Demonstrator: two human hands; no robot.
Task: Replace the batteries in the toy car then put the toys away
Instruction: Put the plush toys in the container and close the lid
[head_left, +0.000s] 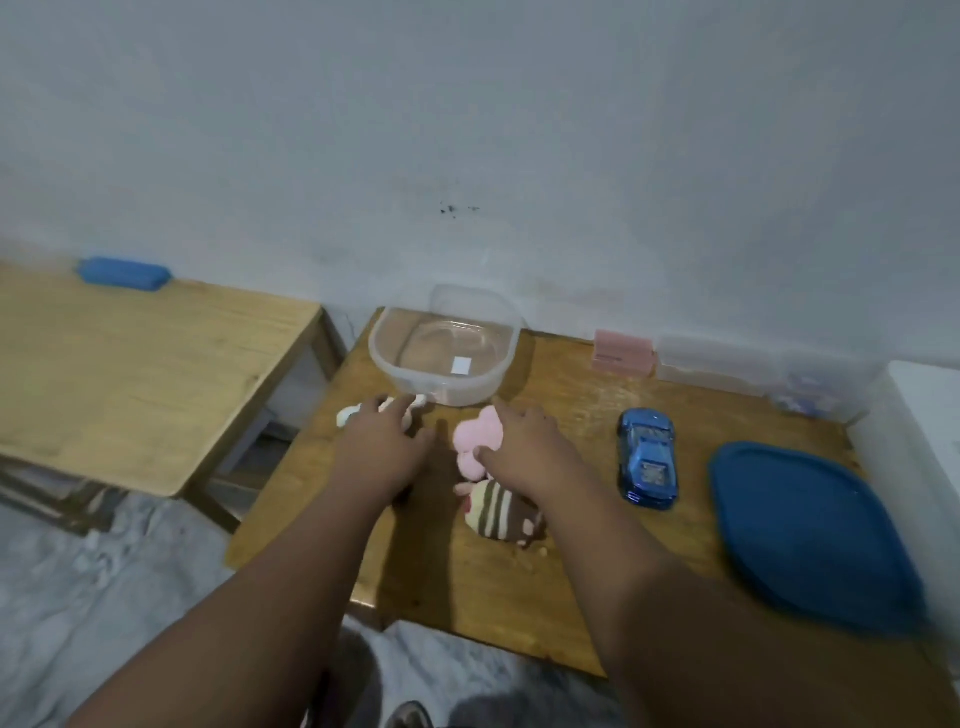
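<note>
A shiny blue toy car (647, 457) stands on the wooden table (571, 571), right of my hands. A clear plastic tub (447, 353) sits at the table's far edge with nothing in it but a white sticker. My left hand (384, 436) lies over a white and brown soft toy (349, 415) just in front of the tub, fingers curled on it. My right hand (524, 441) grips a pink soft toy (475, 441). A striped brown and cream plush (498, 512) lies under my right wrist.
The tub's blue lid (810, 535) lies at the table's right. A pink box (621, 351) and a clear case (753, 369) stand against the wall. A second wooden table (130, 364) with a blue case (123, 273) stands to the left.
</note>
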